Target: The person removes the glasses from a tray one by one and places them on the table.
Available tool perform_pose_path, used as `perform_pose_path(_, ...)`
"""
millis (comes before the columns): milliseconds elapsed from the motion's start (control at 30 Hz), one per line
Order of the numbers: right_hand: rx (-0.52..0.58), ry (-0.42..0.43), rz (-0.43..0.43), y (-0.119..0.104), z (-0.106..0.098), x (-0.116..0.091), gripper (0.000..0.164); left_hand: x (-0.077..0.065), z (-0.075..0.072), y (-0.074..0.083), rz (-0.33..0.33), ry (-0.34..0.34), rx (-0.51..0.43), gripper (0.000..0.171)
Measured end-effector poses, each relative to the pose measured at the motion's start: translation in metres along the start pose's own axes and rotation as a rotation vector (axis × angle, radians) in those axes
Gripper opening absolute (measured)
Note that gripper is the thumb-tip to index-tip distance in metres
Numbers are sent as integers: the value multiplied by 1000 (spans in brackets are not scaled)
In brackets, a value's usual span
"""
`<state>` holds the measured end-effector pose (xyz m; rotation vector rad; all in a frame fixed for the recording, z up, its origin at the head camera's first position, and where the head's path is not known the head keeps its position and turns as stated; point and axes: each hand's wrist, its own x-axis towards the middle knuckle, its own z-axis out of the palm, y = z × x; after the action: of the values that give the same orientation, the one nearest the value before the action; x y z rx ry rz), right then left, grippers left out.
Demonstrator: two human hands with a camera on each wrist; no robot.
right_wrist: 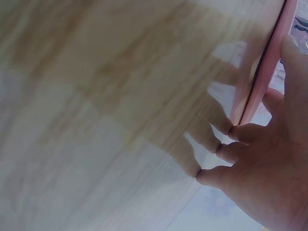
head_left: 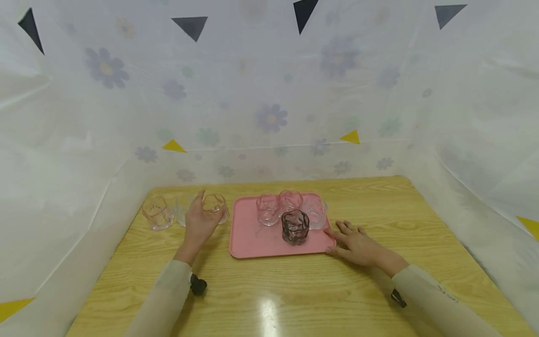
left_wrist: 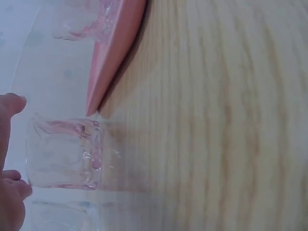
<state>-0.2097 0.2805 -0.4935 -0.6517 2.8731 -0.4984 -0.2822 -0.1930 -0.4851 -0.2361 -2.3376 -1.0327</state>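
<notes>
My left hand (head_left: 200,225) is over a pale pink glass (head_left: 218,214) left of the tray, thumb and fingers spread to either side of its rim. In the left wrist view the pink glass (left_wrist: 62,154) stands upright on the table, the thumb apart from it and the fingertips (left_wrist: 21,188) right at its rim. My right hand (head_left: 358,245) lies at the right edge of the pink tray (head_left: 248,241). Its thumb is at the tray's edge, and the other fingers (right_wrist: 214,175) are spread with tips on the table.
On the tray stand a dark grey glass (head_left: 295,229), two pink glasses, one at the left (head_left: 268,213), and a clear glass (head_left: 317,215). Left of my left hand are a clear glass (head_left: 181,210) and another pinkish glass (head_left: 158,217). White sheeting (head_left: 269,84) surrounds the wooden table (head_left: 252,290).
</notes>
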Motion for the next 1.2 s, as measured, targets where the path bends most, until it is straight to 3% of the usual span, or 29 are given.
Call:
perform_pose_path(200, -7, 0, -4, 1, 0, 0, 72, 5, 0, 13, 126, 56, -60, 75)
perform_pose_path(467, 3, 0, -6, 0, -1, -1, 72, 5, 12, 44, 197, -17, -145, 65)
perform_pose_path(767, -2, 2, -8, -1, -1, 0, 72, -1, 27, 66, 96, -272, -222, 69)
perform_pose_path(933, -1, 2, -7, -2, -2, -1, 72, -3, 37, 72, 104, -324, -245, 69)
perform_pose_path(1200, 5, -3, 4, -1, -1, -1, 73, -4, 54, 76, 38, -427, -276, 77)
